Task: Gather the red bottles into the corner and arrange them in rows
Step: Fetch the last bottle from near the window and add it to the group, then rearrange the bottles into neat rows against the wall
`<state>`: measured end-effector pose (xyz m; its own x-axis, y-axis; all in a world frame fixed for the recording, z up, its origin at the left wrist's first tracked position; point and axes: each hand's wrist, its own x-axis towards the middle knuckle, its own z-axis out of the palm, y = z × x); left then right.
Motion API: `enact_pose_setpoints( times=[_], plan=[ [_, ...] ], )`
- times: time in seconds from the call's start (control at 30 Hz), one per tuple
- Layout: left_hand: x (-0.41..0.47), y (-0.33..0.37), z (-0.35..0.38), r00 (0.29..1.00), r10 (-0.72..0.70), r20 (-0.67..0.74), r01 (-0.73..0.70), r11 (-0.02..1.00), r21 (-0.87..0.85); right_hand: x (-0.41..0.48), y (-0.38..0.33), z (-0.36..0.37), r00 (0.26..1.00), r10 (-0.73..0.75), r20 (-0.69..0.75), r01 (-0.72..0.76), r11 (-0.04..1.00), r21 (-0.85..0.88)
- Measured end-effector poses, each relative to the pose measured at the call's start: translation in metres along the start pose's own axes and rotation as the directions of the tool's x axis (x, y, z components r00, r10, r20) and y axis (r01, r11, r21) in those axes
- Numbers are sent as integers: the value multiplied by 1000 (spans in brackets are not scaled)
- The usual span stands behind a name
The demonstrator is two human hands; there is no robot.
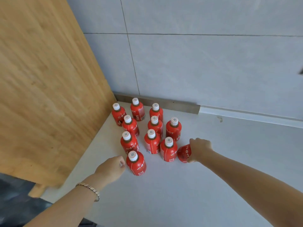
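Note:
Several red bottles with white caps stand upright in rough rows in the corner of a white counter point(180, 185), between a wooden panel and the tiled wall. The nearest upright one point(136, 163) stands at the front left. My right hand point(199, 149) is closed over the top of another red bottle point(184, 153) at the group's right front, next to a standing bottle point(168, 149); its cap is hidden by the hand. My left hand point(111, 168) hovers just left of the nearest bottle, fingers curled, holding nothing.
A tall wooden panel point(45, 87) closes the left side. Grey wall tiles point(205, 63) and a metal strip point(157, 104) at their base close the back. The counter's near left edge runs by my left forearm, with a dark floor below.

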<state>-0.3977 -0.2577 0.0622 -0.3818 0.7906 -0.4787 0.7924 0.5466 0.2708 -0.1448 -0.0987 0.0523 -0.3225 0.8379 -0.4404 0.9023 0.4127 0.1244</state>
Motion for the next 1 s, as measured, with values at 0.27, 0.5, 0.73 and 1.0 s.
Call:
enact_pose_setpoints(
  times=[0.27, 0.5, 0.73, 1.0],
  plan=[
    [74, -24, -41, 996, -7, -87, 7, 1000, 2, 43, -14, -25, 996, -55, 74, 56, 998, -8],
    [153, -44, -82, 980, 86, -180, -92, 995, -25, 39, -45, -68, 994, 98, 36, -99, 995, 14],
    [218, -34, -123, 913, 201, -356, -268, 952, -148, 80, -128, -127, 988, 87, -128, -41, 947, 319],
    [267, -23, -125, 946, 243, -217, -257, 966, -38, 194, -187, -146, 995, 91, -46, -56, 867, 495]
  ],
)
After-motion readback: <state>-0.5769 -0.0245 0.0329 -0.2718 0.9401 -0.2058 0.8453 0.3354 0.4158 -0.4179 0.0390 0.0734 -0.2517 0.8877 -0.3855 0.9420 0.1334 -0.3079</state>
